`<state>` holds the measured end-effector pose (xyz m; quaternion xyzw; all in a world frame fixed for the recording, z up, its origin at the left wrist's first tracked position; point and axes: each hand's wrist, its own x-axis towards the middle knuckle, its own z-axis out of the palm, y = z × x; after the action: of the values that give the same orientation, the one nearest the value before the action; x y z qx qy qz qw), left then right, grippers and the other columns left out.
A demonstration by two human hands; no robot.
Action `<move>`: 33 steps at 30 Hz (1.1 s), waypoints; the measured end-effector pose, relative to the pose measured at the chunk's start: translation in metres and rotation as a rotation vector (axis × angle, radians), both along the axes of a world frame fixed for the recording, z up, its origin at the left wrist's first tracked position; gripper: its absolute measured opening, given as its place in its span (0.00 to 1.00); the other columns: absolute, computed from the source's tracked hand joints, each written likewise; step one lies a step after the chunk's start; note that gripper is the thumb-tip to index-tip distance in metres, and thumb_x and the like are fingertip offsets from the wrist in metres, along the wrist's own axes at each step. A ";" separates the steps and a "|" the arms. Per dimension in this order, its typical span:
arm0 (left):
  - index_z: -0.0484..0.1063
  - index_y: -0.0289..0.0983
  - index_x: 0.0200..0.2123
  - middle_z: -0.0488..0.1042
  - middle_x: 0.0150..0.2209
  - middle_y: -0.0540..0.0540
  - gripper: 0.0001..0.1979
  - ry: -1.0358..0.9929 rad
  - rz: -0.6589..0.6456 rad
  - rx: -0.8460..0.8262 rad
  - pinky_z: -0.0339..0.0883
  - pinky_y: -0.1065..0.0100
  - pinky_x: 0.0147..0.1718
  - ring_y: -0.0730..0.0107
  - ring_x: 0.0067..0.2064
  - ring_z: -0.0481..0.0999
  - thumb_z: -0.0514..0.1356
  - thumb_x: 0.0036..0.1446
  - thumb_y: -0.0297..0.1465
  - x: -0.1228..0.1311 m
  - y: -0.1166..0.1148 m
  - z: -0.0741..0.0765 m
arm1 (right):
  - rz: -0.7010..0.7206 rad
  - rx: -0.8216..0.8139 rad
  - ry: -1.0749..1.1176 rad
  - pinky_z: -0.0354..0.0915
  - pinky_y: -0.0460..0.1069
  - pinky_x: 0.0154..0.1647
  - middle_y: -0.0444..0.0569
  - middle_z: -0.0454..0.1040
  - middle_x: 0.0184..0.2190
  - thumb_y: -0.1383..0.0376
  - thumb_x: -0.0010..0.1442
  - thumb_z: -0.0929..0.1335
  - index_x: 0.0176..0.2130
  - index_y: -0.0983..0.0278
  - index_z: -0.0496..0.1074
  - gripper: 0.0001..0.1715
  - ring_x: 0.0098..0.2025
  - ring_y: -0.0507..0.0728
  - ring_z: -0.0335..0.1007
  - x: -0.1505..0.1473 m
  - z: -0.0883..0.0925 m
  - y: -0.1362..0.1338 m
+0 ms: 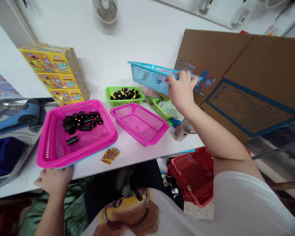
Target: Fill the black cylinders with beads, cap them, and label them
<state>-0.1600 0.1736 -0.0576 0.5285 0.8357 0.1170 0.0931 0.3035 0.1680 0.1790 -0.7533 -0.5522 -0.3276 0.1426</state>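
My right hand (182,88) is closed on the near right rim of a light blue plastic basket (149,77), which hangs tilted above the back of the table. Small pinkish things show dimly through its holes; I cannot make them out. At the table's front edge, my left hand (55,178) lies with its visible fingers apart, partly hidden under the rim of a large pink basket (105,129). That basket holds several black cylindrical pieces (80,120), some with yellow or pink dots. A smaller pink basket (140,126) stands bare beside it.
Behind are a green basket (108,98) of black-and-yellow pieces and another green basket (159,109) holding clear bags. Yellow boxes (61,77) are stacked at left, beside a metal tray (30,154). A small fan (183,131), small packets (110,155), a carton (221,65) and a red crate (194,177) stand around.
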 end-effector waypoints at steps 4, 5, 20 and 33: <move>0.71 0.18 0.66 0.74 0.63 0.13 0.44 0.003 0.012 -0.015 0.59 0.39 0.61 0.26 0.68 0.69 0.45 0.63 0.49 0.003 -0.002 0.005 | -0.058 -0.039 0.019 0.49 0.70 0.64 0.70 0.67 0.67 0.70 0.81 0.53 0.65 0.73 0.74 0.28 0.69 0.65 0.56 0.048 0.047 0.043; 0.71 0.18 0.66 0.74 0.63 0.14 0.44 0.005 0.014 -0.022 0.59 0.40 0.61 0.27 0.68 0.69 0.45 0.63 0.49 0.003 -0.002 0.005 | -0.073 -0.048 0.030 0.49 0.70 0.62 0.70 0.66 0.67 0.71 0.81 0.50 0.64 0.76 0.74 0.31 0.69 0.64 0.56 0.060 0.052 0.054; 0.76 0.34 0.61 0.78 0.62 0.20 0.37 -0.047 0.026 0.018 0.62 0.40 0.61 0.25 0.69 0.71 0.54 0.55 0.48 -0.013 0.007 -0.016 | -0.152 -0.140 0.423 0.55 0.71 0.69 0.67 0.72 0.63 0.74 0.68 0.62 0.50 0.67 0.84 0.22 0.66 0.68 0.60 0.141 -0.005 0.146; 0.77 0.38 0.45 0.81 0.54 0.28 0.24 -0.679 0.136 0.389 0.59 0.39 0.70 0.30 0.69 0.70 0.50 0.68 0.49 -0.018 -0.003 -0.034 | 0.491 -0.710 1.197 0.72 0.54 0.61 0.59 0.83 0.45 0.66 0.74 0.70 0.46 0.69 0.80 0.09 0.46 0.56 0.80 -0.044 -0.030 0.102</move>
<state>-0.1784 0.1703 -0.0914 0.4109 0.7527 0.4471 0.2545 0.2598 0.2702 0.1486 -0.6585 -0.6053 0.3795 0.2364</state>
